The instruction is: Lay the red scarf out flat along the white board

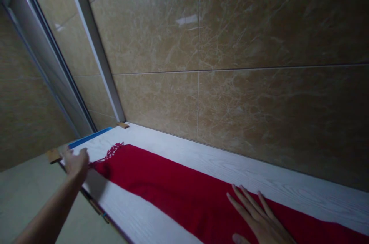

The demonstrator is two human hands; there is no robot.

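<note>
A long red scarf [184, 194] is laid flat along a pale wood-grain table [259, 175], running from the far left end toward the near right, its fringe [111, 151] at the far end. The left hand [75, 162] is stretched out to that fringed end — its fingers appear curled at the scarf's corner, though whether the cloth is pinched cannot be told. The right hand [259, 217] is pressed flat on the scarf, with 4 fingers spread wide and nothing held. A tiled wall [245, 63] is seen behind the table — a blue edge [89, 137] shows at the table's far left end.
</note>
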